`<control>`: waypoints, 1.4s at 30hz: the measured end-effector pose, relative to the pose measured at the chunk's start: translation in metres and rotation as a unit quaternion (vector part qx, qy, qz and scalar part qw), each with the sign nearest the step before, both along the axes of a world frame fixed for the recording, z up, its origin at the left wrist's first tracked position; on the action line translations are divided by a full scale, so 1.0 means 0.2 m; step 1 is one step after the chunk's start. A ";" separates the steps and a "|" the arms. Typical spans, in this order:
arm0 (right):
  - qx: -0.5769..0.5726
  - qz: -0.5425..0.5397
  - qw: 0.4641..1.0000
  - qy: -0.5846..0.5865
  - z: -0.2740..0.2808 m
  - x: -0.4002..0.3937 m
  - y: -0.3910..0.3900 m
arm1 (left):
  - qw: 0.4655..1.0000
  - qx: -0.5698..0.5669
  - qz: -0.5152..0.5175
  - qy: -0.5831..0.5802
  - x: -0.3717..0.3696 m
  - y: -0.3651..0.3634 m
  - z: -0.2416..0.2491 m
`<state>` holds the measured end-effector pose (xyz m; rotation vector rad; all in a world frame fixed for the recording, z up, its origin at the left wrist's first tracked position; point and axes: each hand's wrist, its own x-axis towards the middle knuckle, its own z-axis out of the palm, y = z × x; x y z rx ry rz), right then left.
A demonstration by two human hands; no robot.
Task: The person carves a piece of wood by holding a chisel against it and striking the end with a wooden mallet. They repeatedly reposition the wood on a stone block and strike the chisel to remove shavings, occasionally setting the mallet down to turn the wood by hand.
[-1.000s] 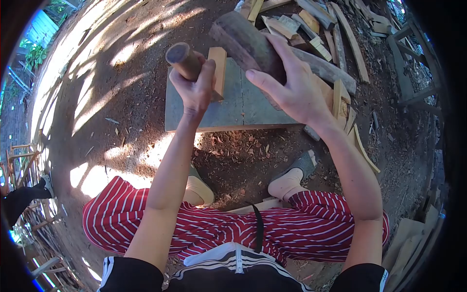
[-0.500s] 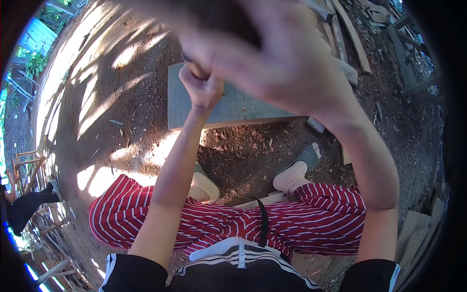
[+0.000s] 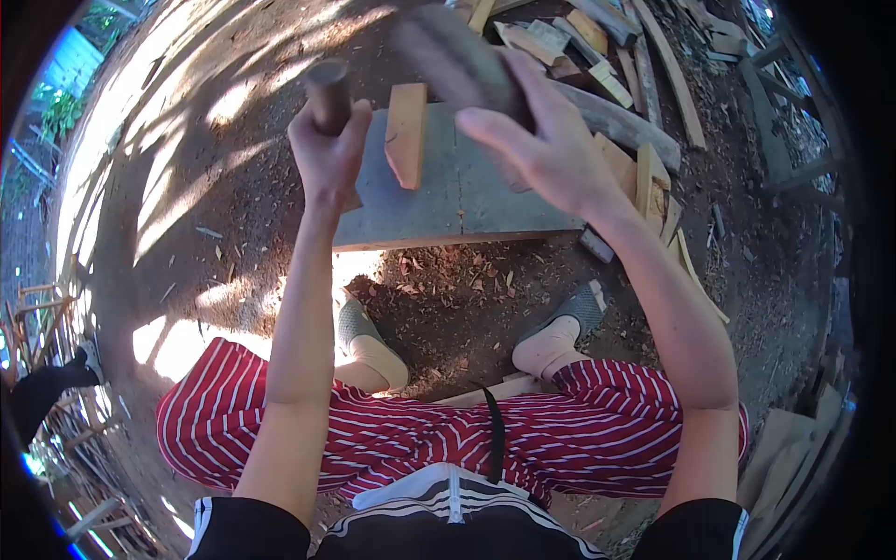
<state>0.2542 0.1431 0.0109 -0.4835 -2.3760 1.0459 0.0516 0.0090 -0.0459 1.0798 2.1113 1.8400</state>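
Observation:
My left hand (image 3: 327, 154) is closed around the dark round handle of a chisel (image 3: 329, 98), held upright at the left end of a grey wooden bench (image 3: 420, 210). Most of the chisel's lower part is hidden behind the hand and wrist. Above the bench's right side, my right hand (image 3: 551, 140) grips a thick dark wooden mallet (image 3: 467, 65), smeared by motion; its fingers are partly hidden behind it. Between the two hands a short light-brown wood block (image 3: 406, 135) with an angled near end lies on the bench.
Offcuts and boards (image 3: 597, 56) are piled beyond and right of the bench. A small grey block (image 3: 596, 245) lies by its near right corner. My sandalled feet (image 3: 560, 341) stand on shaving-strewn ground. Far left, another person's leg (image 3: 56, 392) shows beside a stack of sticks.
My left hand has moved left and slightly up with the chisel, uncovering the wood block. My right hand has shifted right and away from the camera with the mallet, off the left hand.

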 end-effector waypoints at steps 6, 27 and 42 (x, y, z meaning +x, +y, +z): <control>-0.023 -0.132 0.976 -0.174 -0.35 0.12 0.17 | 0.980 -0.191 0.025 0.058 -0.09 0.06 -0.10; -0.085 -0.160 0.916 -0.357 -0.56 0.25 0.21 | 0.900 -0.373 -0.144 0.175 0.24 0.27 -0.16; -0.046 -0.086 0.923 -0.373 -0.52 -0.07 0.04 | 0.914 -0.370 -0.097 0.137 0.05 0.16 -0.24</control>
